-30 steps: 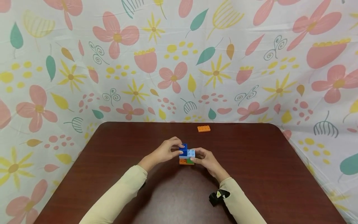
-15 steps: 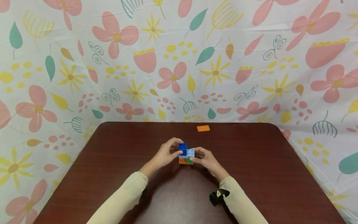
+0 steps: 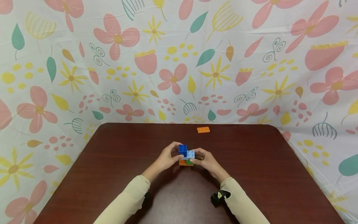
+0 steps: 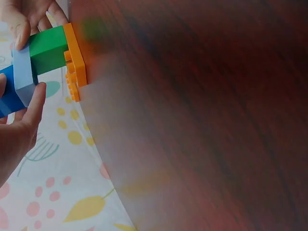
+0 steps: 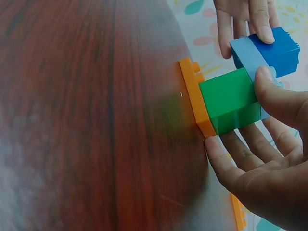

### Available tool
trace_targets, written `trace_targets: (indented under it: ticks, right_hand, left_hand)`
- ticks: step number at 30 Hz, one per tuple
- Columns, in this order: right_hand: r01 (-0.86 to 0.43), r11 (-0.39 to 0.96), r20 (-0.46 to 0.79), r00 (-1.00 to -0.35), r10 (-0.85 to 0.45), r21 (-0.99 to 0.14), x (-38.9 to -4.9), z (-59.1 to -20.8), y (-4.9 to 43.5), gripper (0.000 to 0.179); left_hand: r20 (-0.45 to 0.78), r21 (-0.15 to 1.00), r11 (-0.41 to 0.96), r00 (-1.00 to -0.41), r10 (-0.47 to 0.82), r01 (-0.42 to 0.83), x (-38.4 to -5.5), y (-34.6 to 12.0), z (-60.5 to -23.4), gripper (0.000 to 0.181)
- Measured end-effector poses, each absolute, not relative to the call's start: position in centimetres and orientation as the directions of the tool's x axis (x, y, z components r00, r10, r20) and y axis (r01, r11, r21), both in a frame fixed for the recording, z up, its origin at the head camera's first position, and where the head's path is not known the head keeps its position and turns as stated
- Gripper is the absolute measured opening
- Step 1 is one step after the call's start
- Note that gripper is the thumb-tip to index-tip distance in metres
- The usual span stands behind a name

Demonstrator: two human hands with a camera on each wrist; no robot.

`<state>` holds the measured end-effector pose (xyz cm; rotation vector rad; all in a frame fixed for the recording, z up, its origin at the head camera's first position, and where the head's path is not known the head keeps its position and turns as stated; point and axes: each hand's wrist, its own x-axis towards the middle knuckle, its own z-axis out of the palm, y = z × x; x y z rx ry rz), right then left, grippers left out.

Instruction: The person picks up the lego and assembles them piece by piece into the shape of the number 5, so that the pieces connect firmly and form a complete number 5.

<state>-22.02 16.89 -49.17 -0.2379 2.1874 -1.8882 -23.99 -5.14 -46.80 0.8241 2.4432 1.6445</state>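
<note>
A small stack of toy building bricks stands at mid-table. Its base is a thin orange plate (image 3: 183, 162), with a green brick (image 5: 228, 96) on one end. Above that lies a light blue plate (image 3: 190, 153), and a dark blue brick (image 3: 182, 150) tops the left side, studs uncovered. My left hand (image 3: 166, 158) holds the dark blue brick from the left, thumb in front, one fingertip touching the light blue plate's end in the left wrist view. From the right, my right hand (image 3: 206, 160) grips the light blue plate, thumb on its edge, other fingers partly hidden behind the green brick.
A second orange plate (image 3: 203, 129) lies near the far edge of the dark wooden table (image 3: 134, 137). Behind the table hangs a flower-patterned cloth (image 3: 173, 46). A black wrist device (image 3: 219, 198) sits by the right cuff.
My left fingers have come off the top of the dark blue brick and slid down its side, with the thumb lower. The right hand and the stack keep their place.
</note>
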Motion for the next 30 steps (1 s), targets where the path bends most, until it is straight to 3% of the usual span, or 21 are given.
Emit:
trace_targets:
  ticks: [9,16,30]
  right_hand:
    - [0.006,0.171,-0.057,-0.954,-0.295,-0.985,-22.1,-48.8,17.0,0.04]
    - [-0.009,0.23,-0.064,-0.949,-0.309,-0.973,-22.0,-48.4,17.1,0.04]
    - [-0.08,0.445,-0.076,-0.944,-0.322,-0.892,-22.9,-48.1,18.2,0.043]
  left_hand:
    - [0.121,0.936,0.243,-0.881,0.456,0.255,-22.7,-5.2,-44.5,0.037]
    - [0.115,0.942,0.234,-0.886,0.45,0.241,-21.9,-5.4,-43.5,0.036]
    - [0.092,0.947,0.24,-0.895,0.436,0.214,-24.1,-5.6,-47.1,0.043]
